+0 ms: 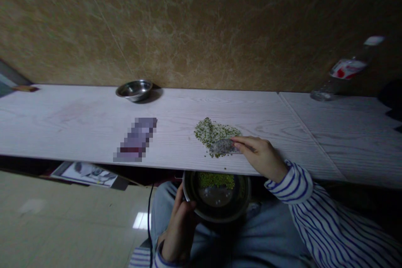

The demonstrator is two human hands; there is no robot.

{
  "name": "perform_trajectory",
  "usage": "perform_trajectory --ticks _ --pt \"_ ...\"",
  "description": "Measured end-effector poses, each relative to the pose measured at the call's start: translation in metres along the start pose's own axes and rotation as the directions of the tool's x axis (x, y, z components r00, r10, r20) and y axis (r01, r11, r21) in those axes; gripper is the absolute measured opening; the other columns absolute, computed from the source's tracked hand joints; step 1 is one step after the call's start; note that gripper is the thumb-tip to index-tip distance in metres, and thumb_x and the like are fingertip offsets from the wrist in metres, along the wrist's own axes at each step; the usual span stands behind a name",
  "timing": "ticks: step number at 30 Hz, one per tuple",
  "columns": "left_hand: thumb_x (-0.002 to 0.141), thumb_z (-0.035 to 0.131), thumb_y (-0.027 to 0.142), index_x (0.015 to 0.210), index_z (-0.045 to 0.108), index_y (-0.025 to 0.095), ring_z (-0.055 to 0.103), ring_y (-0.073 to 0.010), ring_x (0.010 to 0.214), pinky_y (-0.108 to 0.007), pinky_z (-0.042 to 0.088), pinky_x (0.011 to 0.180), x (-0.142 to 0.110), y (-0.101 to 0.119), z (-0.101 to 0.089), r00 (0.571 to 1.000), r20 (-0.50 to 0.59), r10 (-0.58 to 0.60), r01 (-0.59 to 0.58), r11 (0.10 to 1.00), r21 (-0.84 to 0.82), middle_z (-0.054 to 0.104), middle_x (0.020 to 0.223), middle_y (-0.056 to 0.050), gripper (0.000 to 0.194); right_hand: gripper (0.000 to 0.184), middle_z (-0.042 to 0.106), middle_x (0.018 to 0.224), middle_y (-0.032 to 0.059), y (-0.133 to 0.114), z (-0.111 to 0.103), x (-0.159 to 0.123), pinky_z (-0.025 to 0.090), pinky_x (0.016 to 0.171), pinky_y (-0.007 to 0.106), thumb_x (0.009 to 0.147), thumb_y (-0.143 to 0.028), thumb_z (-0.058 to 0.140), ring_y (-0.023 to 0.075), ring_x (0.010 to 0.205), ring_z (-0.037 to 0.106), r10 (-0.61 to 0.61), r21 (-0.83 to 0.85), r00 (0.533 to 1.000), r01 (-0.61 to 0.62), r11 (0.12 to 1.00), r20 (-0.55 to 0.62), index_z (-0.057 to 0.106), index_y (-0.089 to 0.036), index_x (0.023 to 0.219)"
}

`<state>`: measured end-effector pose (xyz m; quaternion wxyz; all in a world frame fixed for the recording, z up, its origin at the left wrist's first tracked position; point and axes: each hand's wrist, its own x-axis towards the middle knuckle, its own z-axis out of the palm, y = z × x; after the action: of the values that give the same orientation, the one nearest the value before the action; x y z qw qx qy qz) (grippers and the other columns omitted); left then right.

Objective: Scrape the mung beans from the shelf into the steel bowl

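Observation:
Green mung beans (205,130) lie scattered in a thin patch on the white wood-grain table (176,142). Pinched at its right end by my right hand (262,155) is a greyish, speckled oval thing (220,146), low over the near side of the beans; its exact kind is unclear. Below the table edge, over my lap, my left hand (182,222) grips the left rim of a metal bowl (220,214). More mung beans (216,180) are gathered at the far side inside this bowl. My left fingers are partly hidden beneath it.
A small steel bowl (135,91) stands near the wall, back left. A blurred-out flat purple item (136,138) lies left of the beans. On the right stands a clear plastic bottle (348,69) with a white cap. A dark cable (150,217) hangs by my left leg.

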<state>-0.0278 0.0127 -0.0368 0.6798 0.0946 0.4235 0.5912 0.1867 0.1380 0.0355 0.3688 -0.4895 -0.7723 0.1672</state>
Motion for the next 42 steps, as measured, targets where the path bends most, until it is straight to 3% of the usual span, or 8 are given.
perform_trajectory --ticks 17,23,34,42 --pt "0.063 0.069 0.021 0.127 0.056 0.029 0.059 -0.0346 0.111 -0.040 0.053 0.080 0.010 -0.006 -0.007 0.999 -0.039 -0.017 0.017 1.000 -0.011 0.065 0.124 -0.009 0.066 0.024 0.076 0.098 0.0056 0.009 -0.010 -0.013 0.058 0.082 0.032 0.088 -0.026 0.055 0.0205 0.089 0.072 0.030 0.010 0.998 -0.029 1.000 -0.055 0.074 -0.021 0.103" --pt "0.063 0.070 0.022 0.128 0.056 0.031 0.062 -0.0334 0.104 -0.040 0.054 0.077 0.009 -0.007 -0.007 0.999 -0.043 -0.007 0.007 1.000 0.005 0.069 0.114 -0.008 0.068 0.025 0.076 0.099 0.0057 0.007 -0.011 -0.016 0.058 0.081 0.033 0.088 -0.026 0.054 0.0213 0.090 0.072 0.039 -0.006 0.999 -0.039 0.999 -0.019 0.074 -0.022 0.103" --pt "0.066 0.067 0.021 0.132 0.052 0.030 0.052 -0.0349 0.120 -0.041 0.051 0.085 0.006 -0.004 -0.004 0.999 -0.001 -0.033 0.033 0.999 -0.013 0.060 0.132 -0.008 0.068 0.024 0.076 0.100 0.0058 0.013 -0.015 -0.021 0.059 0.082 0.033 0.087 -0.026 0.055 0.0215 0.091 0.072 0.079 0.012 0.996 -0.079 0.997 -0.046 0.074 -0.021 0.103" --pt "0.067 0.068 0.022 0.134 0.050 0.030 0.055 -0.0351 0.117 -0.041 0.052 0.084 0.005 -0.002 -0.003 1.000 -0.009 -0.024 0.024 1.000 0.005 0.061 0.131 -0.009 0.071 0.024 0.076 0.098 0.0060 0.012 -0.019 -0.024 0.059 0.080 0.032 0.086 -0.026 0.056 0.0220 0.091 0.072 0.105 0.015 0.991 -0.104 0.994 -0.087 0.074 -0.021 0.101"
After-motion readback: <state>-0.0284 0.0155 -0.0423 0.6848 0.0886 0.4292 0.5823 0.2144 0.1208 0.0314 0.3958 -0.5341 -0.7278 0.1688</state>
